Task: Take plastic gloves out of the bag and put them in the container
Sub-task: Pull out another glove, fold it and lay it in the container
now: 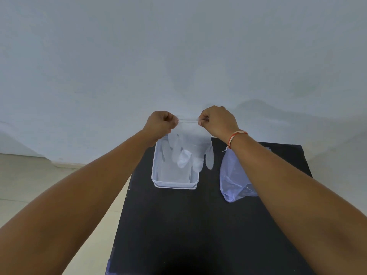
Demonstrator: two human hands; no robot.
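A clear plastic glove [189, 147] hangs fingers-down in the air, stretched by its cuff between both hands. My left hand [161, 124] pinches the cuff's left end and my right hand [217, 121] pinches its right end. The glove's fingertips dangle over the far part of a clear rectangular container [174, 184] that stands on the black table [178, 225]. To the right of the container lies a bluish translucent plastic bag [233, 181], partly hidden behind my right forearm.
The black table is narrow; its left edge drops to a pale floor [39, 185]. A plain light wall [178, 56] rises just behind the table. A red and white thread band [235, 135] circles my right wrist.
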